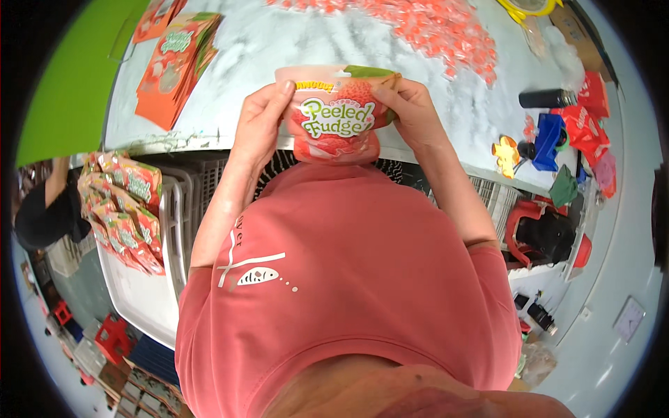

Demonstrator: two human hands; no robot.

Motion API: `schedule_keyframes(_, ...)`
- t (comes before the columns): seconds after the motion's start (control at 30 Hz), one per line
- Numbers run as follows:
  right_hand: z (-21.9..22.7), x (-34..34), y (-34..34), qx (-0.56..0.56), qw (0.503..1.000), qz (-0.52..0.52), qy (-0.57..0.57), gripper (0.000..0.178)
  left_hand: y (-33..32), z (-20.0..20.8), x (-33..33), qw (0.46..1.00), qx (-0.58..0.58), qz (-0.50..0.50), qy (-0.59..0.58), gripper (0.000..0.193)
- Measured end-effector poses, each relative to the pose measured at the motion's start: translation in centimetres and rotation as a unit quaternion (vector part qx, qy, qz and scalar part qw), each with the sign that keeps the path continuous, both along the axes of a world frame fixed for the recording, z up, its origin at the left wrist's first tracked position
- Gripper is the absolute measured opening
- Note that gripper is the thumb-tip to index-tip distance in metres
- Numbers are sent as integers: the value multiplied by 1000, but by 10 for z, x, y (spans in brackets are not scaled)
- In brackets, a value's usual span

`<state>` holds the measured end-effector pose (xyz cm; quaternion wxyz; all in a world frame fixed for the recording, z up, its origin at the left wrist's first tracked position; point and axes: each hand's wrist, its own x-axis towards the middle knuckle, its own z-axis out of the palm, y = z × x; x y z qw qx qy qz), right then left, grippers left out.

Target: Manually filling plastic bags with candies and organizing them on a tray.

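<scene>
In front of my chest, over the table's near edge, a red and pink candy pouch (337,143) with a green upper corner is held upright, its printed front toward me. My left hand (263,117) pinches its upper left side between thumb and fingers. At the upper right side, below the green corner, my right hand (412,111) grips it the same way. The pouch looks full toward the bottom. A stack of flat pouches (167,76) lies on the table to the left. Farther back spreads a heap of small pink-red wrapped candies (439,31).
Left of me, a white tray (143,306) carries several filled pouches (125,209); another person (45,212) is beyond it. On the table's right are a black bottle (547,98), a blue tape dispenser (549,142), a yellow flower-shaped item (506,156) and red packages (585,132).
</scene>
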<state>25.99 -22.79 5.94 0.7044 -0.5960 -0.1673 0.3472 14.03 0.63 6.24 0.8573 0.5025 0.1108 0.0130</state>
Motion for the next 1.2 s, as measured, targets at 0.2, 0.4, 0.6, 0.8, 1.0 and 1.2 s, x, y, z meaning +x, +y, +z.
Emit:
schedule_keyframes(0.2, -13, -1, -12, 80, 986, -102, 108, 24, -15, -17, 23, 996, 18, 85, 9, 28)
schedule_keyframes(0.4, -16, -21, -21, 13, 993, -121, 7, 10, -19, -15, 33, 995, 4, 104, 10, 29)
schedule_keyframes(0.6, -35, -20, -20, 24, 991, -120, -51, 9, -18, -22, 31, 986, 14, 162, 37, 28)
schedule_keyframes(0.8, -40, -10, -4, 56, 997, -36, 37, 16, 5, -16, 17, 982, 45, 174, 63, 31)
schedule_keyframes(1.0, -32, -26, 35, 21, 990, 126, 65, 20, 32, -8, -13, 973, 65, 219, 37, 31)
schedule_keyframes(1.2, -36, -24, 39, -34, 996, 88, -8, 22, 47, -26, -58, 972, 150, 165, 67, 23)
